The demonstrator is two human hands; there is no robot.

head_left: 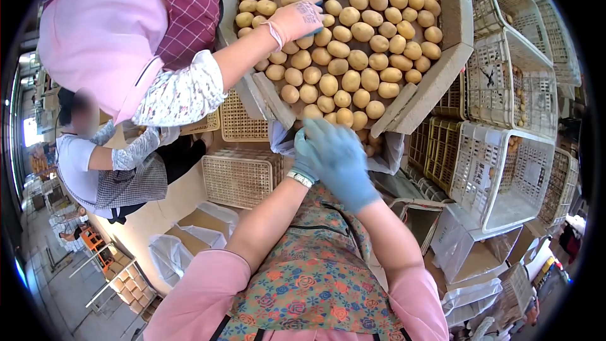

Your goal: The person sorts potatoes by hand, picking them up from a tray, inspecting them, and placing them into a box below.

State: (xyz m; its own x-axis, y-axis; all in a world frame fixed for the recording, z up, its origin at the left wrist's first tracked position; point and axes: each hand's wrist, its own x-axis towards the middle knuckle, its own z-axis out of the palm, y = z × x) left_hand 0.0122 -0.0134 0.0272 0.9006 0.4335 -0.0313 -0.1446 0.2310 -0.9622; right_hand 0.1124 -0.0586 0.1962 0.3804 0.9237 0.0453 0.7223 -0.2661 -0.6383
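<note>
In the head view, my right hand (344, 167), in a light blue glove, lies across my left hand and is smeared by motion. Beneath it, my left hand (305, 159) wears a similar glove, with a white band at the wrist; most of its fingers are covered. Whether either hand grips anything cannot be made out. Both are held at the narrow mouth of a sorting table (399, 108), just in front of many potatoes (351, 81). Some potatoes sit in the mouth right beyond my fingertips.
A co-worker's gloved hand (295, 22) reaches over the potatoes from the left. Another person (95, 164) bends farther left. Plastic crates (499, 173) are stacked on the right, and another crate (237, 180) stands left of my arms. A lined carton (196, 233) is open below it.
</note>
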